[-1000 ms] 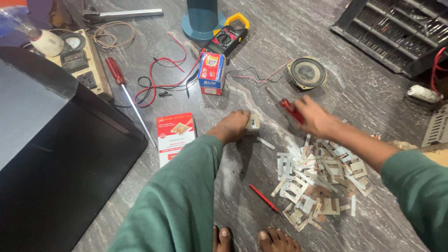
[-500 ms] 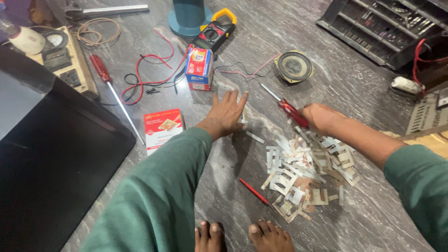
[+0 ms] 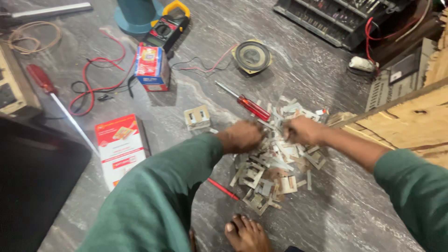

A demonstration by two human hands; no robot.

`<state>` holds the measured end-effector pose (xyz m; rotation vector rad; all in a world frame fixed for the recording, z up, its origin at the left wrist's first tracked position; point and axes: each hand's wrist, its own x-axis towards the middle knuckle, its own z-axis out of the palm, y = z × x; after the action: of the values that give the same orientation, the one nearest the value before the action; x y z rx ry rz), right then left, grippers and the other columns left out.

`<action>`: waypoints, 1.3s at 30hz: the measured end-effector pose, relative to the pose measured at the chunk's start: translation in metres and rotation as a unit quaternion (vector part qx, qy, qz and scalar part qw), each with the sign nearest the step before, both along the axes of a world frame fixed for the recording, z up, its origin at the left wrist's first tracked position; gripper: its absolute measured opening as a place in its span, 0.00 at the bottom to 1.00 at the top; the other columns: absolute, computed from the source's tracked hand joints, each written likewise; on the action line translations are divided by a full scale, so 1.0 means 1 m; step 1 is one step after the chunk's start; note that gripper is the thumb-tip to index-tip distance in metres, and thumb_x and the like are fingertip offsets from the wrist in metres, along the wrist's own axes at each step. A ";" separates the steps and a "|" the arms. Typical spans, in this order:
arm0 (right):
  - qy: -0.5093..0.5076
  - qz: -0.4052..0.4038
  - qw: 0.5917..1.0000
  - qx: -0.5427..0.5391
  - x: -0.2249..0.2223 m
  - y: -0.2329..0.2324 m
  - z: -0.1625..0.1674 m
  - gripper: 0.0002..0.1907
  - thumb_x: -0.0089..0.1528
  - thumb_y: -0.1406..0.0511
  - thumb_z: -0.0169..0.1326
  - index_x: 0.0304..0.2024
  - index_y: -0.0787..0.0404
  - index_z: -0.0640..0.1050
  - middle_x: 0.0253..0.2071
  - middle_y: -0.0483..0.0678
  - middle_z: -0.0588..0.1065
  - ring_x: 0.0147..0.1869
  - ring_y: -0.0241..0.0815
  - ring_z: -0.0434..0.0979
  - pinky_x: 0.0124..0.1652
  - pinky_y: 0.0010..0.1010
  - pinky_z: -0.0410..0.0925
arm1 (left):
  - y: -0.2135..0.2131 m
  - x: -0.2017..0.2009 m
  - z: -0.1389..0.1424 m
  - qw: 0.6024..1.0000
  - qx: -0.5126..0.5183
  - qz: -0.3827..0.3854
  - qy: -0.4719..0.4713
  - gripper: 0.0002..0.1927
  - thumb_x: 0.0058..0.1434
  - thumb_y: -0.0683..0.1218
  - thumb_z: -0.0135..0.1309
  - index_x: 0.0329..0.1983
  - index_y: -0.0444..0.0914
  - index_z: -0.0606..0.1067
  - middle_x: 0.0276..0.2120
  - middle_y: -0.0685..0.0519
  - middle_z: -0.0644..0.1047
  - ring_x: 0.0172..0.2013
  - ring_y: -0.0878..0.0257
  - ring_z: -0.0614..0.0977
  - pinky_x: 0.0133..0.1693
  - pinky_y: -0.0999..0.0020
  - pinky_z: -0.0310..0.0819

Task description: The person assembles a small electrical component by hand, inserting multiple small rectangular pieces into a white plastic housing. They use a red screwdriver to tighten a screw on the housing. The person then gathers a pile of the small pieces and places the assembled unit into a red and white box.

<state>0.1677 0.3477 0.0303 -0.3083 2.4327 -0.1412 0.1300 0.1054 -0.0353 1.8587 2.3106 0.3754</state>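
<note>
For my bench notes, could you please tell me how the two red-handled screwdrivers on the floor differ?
The screwdriver by the pile looks shorter and lies just above the metal plates, near both hands; the long screwdriver lies far left, beside the red wires. The first points up-left, the second down-right. Both have red handles and lie flat, unheld.

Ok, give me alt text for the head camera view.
Both hands, left hand and right hand, dig into a pile of small pale metal plates on a grey marble floor, beside a red-handled screwdriver and round black speaker.
</note>
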 end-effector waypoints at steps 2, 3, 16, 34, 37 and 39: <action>-0.042 -0.004 0.999 -0.030 0.019 -0.019 0.005 0.13 0.56 0.62 0.60 0.41 0.61 0.79 0.36 0.52 0.80 0.40 0.49 0.82 0.44 0.41 0.74 | 0.003 0.021 -0.004 0.997 0.012 -0.074 -0.010 0.18 0.61 0.52 0.56 0.48 0.35 0.75 0.47 0.43 0.77 0.51 0.48 0.78 0.52 0.49 0.73; -0.084 -0.026 0.995 -0.037 0.033 -0.028 0.006 0.14 0.57 0.61 0.59 0.41 0.64 0.78 0.35 0.53 0.80 0.40 0.51 0.82 0.42 0.41 0.75 | -0.002 0.035 -0.006 0.994 0.038 -0.105 -0.009 0.20 0.65 0.53 0.56 0.50 0.33 0.74 0.49 0.42 0.76 0.52 0.48 0.77 0.54 0.49 0.73; -0.039 0.009 0.997 0.062 0.060 -0.056 -0.013 0.37 0.61 0.59 0.58 0.68 0.65 0.61 0.64 0.58 0.66 0.61 0.55 0.75 0.58 0.39 0.74 | -0.027 0.038 -0.013 0.997 -0.021 -0.014 -0.074 0.44 0.52 0.58 0.64 0.67 0.39 0.60 0.61 0.43 0.63 0.62 0.48 0.66 0.60 0.40 0.59; 0.118 0.095 0.986 -0.071 0.037 -0.092 -0.052 0.46 0.57 0.55 0.64 0.69 0.64 0.56 0.66 0.69 0.58 0.62 0.71 0.69 0.55 0.49 0.68 | -0.068 0.045 -0.035 0.931 0.011 0.308 -0.196 0.31 0.56 0.57 0.63 0.52 0.34 0.66 0.50 0.41 0.71 0.57 0.43 0.71 0.53 0.42 0.65; 0.084 0.079 0.992 -0.049 0.033 -0.093 -0.062 0.45 0.56 0.55 0.63 0.68 0.62 0.56 0.65 0.63 0.61 0.62 0.66 0.71 0.56 0.47 0.69 | -0.073 0.042 -0.033 0.916 0.037 0.322 -0.236 0.29 0.57 0.53 0.62 0.55 0.35 0.65 0.50 0.39 0.69 0.54 0.39 0.73 0.52 0.45 0.68; 0.062 0.063 0.995 -0.040 0.032 -0.095 -0.064 0.45 0.56 0.55 0.63 0.68 0.61 0.57 0.63 0.61 0.63 0.62 0.64 0.72 0.57 0.46 0.69 | -0.080 0.037 -0.031 0.915 0.080 0.300 -0.259 0.28 0.56 0.51 0.60 0.57 0.37 0.66 0.50 0.38 0.68 0.53 0.37 0.73 0.52 0.46 0.69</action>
<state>0.1993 0.2523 -0.0340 -0.5199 2.5244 -0.1678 0.1673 0.0259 -0.0662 0.8745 2.4303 1.0139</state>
